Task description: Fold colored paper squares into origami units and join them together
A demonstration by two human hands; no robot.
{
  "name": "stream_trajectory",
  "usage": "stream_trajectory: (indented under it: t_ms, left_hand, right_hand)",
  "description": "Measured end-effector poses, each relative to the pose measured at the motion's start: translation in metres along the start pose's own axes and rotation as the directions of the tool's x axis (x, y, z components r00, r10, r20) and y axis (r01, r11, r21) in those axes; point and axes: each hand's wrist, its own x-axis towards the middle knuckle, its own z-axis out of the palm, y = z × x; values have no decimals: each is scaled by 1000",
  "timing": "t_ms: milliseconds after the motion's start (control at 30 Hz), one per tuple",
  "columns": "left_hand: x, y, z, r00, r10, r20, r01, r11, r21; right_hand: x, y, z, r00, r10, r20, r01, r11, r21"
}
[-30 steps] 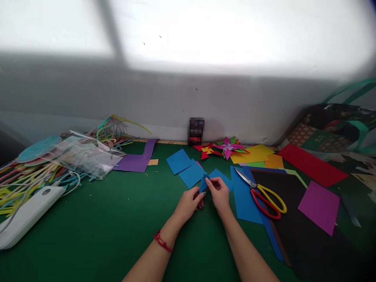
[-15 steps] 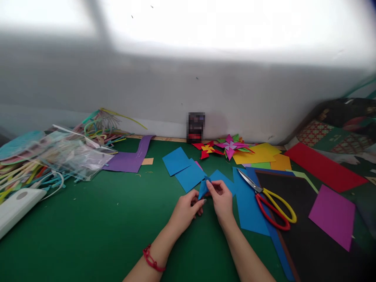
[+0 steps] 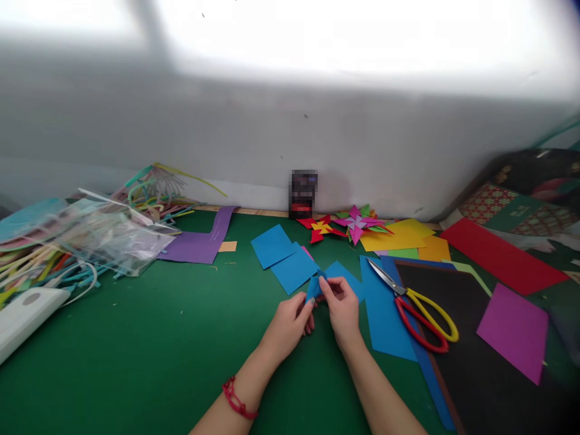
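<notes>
Between my hands is a small piece of folded blue paper (image 3: 314,287), held up over the green table. My left hand (image 3: 292,317) pinches its lower left side between thumb and fingers. On its right, my right hand (image 3: 339,302) grips the paper with the thumb on the near face; the fingertips behind are hidden. Just beyond lie overlapping blue paper squares (image 3: 293,269), and another blue square (image 3: 344,279) is partly covered by my right hand.
Scissors (image 3: 408,305) with red and yellow handles rest on blue paper and a black board (image 3: 480,338) at right. Folded paper flowers (image 3: 356,223) and a pixelated dark object (image 3: 302,193) stand by the wall. Paper strips, a plastic bag (image 3: 131,241) and a white device (image 3: 31,317) occupy the left.
My left thumb has moved up onto the lower part of the folded blue paper. The right hand has barely shifted, and the paper stays in both hands.
</notes>
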Motion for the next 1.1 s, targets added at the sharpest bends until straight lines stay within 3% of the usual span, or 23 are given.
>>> stream_trajectory:
  t_ms: [300, 667, 933, 1100]
  left_hand:
    - [3, -7, 1, 1000, -21, 2, 21, 999, -44]
    - [5, -8, 7, 996, -79, -51, 70, 983, -169]
    - [0, -2, 5, 999, -13, -38, 12, 999, -38]
    - [1, -2, 6, 999, 12, -42, -14, 999, -46]
  right_hand:
    - [-1, -5, 0, 998, -53, -40, 50, 996, -78]
    - [-3, -6, 5, 993, -92, -79, 88, 995, -50]
    - [-1, -6, 1, 990, -89, -114, 81, 994, -72]
    - [1, -4, 0, 990, -74, -121, 69, 997, -40]
